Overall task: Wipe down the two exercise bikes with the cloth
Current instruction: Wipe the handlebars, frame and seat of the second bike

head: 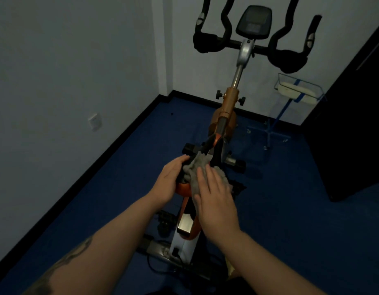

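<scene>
From the head view, the bike (224, 124) stands on the blue floor (280, 209), its long axis running from near to far, handlebars (244, 42) and console (254, 22) at the far end by the wall. The grey cloth (197, 171) lies on the saddle area, near and centre. The right hand (216, 199) presses it flat, fingers (202, 177) straight and close together. The left hand (169, 179) cups the saddle's left side, fingers curled round it. To wipe well, the left hand should probably steady the saddle while the right sweeps the cloth along its length, keeping it spread. Only one bike shows; a white rack (297, 92) stands far right.
</scene>
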### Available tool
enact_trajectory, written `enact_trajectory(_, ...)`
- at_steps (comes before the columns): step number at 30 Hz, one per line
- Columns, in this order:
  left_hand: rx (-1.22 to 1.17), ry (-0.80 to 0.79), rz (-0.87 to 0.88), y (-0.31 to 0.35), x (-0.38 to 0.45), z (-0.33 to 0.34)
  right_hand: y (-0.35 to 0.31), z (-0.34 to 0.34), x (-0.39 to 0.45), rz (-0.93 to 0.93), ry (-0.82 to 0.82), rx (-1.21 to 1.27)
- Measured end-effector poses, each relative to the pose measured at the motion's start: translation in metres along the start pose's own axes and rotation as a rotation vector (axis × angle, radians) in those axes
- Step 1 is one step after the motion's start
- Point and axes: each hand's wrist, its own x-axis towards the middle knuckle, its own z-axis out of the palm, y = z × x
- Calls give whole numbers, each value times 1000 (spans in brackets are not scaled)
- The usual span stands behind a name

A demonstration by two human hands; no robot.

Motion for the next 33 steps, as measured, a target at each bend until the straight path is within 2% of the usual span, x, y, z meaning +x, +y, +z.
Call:
enact_trajectory(4,-102,-17,54,6,-4,4,-10,4,21,46,2,-3)
enact_trajectory(9,-10,13,23,1,-1,4,-5,12,-17,-12,86,-90)
enact_trajectory(12,85,90,37,1,1,11,3,11,4,-18,124,92)
enact_trajectory(15,396,202,18,3,13,19,13,0,22,126,171,414)
enact_trajectory(17,586,227,-46,6,24,23,17,3,9,285,253,600)
enact_trajectory(20,738,257,-147,7,37,29,-1,21,-17,502,368,884)
enact_trajectory(22,818,301,-162,1,40,32,-6,26,-13,593,393,973)
enact_trajectory(24,827,316,-158,-2,42,31,10,22,13,717,353,995)
enact_trajectory(26,787,293,-166,-3,44,30,34,8,39,837,223,1116)
enact_trajectory(28,754,277,-174,-3,45,30,45,-2,46,879,91,1278)
enact_trajectory(30,754,281,-179,-4,45,29,41,2,37,825,78,1205)
enact_trajectory(33,768,283,-183,-5,45,28,17,17,8,672,134,811)
